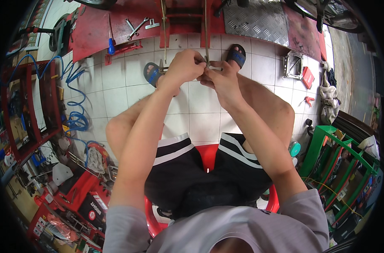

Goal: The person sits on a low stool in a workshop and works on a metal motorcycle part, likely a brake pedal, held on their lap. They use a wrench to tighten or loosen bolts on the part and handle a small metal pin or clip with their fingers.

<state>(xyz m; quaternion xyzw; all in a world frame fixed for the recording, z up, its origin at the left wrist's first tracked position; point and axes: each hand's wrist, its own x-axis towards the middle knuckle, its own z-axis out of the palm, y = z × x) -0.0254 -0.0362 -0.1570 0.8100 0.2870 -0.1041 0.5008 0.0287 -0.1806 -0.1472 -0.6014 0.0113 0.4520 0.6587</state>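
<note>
My hands meet in front of me, above the tiled floor between my feet. My left hand is closed, its thumb and forefinger pinched at the lower end of a long thin brass-coloured strip that hangs from the red stand. My right hand is closed at the same spot, fingertips nearly touching the left ones. Between them a small dark metal piece shows; its kind is too small to tell. A second thin strip hangs farther left. Below it, a short metal piece juts out beside my left hand.
Ahead is a red platform with wrenches, a blue-handled screwdriver and a chequered metal plate. A coiled blue hose and red rack stand left. Right are a green rack and a red-handled tool.
</note>
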